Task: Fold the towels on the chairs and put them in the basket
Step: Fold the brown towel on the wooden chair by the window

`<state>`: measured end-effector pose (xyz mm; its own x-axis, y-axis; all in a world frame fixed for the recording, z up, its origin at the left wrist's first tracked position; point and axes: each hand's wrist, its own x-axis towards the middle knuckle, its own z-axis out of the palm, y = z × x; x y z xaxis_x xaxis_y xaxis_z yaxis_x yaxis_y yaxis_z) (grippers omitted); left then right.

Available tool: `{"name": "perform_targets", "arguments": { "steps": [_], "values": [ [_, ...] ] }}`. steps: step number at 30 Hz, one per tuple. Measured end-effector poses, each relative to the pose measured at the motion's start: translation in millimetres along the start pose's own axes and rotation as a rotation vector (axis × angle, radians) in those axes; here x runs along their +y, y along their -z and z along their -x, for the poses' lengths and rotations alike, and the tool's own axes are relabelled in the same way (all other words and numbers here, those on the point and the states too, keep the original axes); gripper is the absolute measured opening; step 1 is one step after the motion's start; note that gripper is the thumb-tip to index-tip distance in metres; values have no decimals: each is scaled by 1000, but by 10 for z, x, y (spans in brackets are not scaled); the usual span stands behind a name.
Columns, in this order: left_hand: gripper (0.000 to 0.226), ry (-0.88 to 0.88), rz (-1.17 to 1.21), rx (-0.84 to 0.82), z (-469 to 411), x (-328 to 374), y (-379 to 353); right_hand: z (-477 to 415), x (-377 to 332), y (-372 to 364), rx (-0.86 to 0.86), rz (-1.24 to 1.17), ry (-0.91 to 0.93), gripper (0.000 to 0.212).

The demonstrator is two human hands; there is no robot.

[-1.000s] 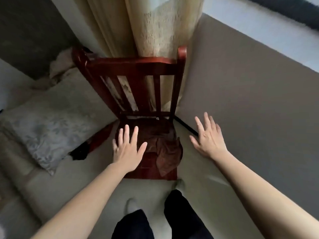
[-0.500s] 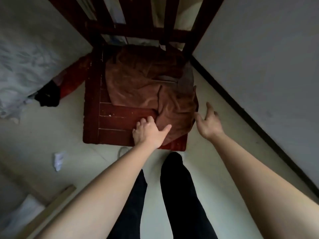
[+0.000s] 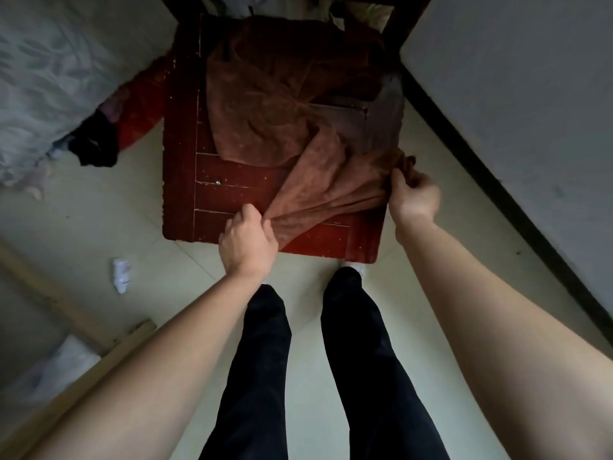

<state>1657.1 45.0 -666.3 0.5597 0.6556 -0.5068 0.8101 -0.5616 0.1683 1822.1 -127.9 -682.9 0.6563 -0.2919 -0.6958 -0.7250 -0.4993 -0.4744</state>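
A crumpled brown towel [image 3: 282,104] lies on the seat of a dark red wooden chair [image 3: 185,194] right in front of me. My left hand [image 3: 247,242] pinches the towel's near edge at the front of the seat. My right hand [image 3: 413,195] grips a bunched corner of the same towel at the seat's right side. The cloth is stretched between both hands. No basket is in view.
A grey wall with a dark skirting [image 3: 497,194] runs close along the chair's right. A pale patterned cushion [image 3: 39,88] and red and black cloth [image 3: 109,127] lie left of the chair. A white scrap [image 3: 121,275] sits on the floor. My legs stand just before the seat.
I have come closer and now look straight down on the seat. Both hands, open and reaching before, have closed on the towel and pulled its near edge taut.
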Motion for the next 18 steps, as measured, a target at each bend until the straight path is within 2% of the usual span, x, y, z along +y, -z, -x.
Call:
{"name": "perform_targets", "arguments": {
  "steps": [6, 9, 13, 14, 17, 18],
  "values": [
    [11, 202, 193, -19, 69, -101, 445, 515, -120, 171, -122, -81, 75, 34],
    [16, 232, 258, 51, 133, -121, 883, 868, -368, 348, -88, -135, 129, 35],
    [27, 234, 399, 133, 235, -92, 1632, 1421, -818, 667, -45, -137, 243, 50],
    [28, 217, 446, 172, 304, -89, 1902, 1640, -965, 766, -36, -142, 288, 46],
    [23, 205, 607, 277, 394, -19, 2623, 2091, -1389, 976, -15, -156, 433, 13],
    [19, 176, 699, 309, 458, -2, 2937, 2321, -1574, 1085, -2, -164, 474, 10]
  ]
}}
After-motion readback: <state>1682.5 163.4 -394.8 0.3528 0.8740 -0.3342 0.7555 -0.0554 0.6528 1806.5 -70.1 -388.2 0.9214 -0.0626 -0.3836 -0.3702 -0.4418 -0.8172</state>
